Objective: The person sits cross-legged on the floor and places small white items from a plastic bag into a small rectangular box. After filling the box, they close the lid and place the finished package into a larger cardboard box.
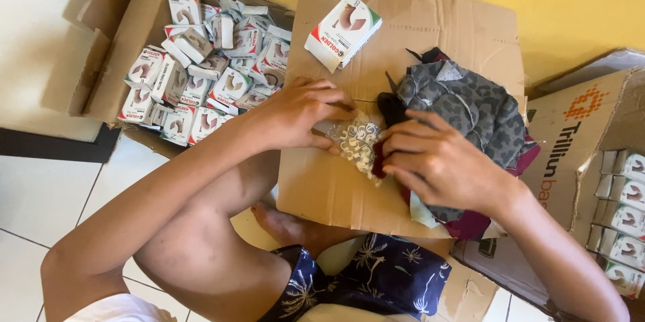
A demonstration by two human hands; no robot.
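Observation:
My left hand (295, 114) and my right hand (440, 161) both grip a small clear plastic bag of little white pieces (356, 144), held just above a flat brown cardboard sheet (336, 191). The left fingers pinch the bag's left end; the right fingers close on its right end. Right behind my right hand lies a pile of grey patterned and maroon cloth (470, 104). A single small white product box (342, 30) rests on the cardboard's far edge.
An open carton (121, 47) at the left holds several jumbled small white boxes (201, 73). Another carton (568, 141) at the right has the same boxes stacked in rows (625, 218). My bare knee (201, 241) and foot (285, 224) are under the sheet. A yellow wall stands behind.

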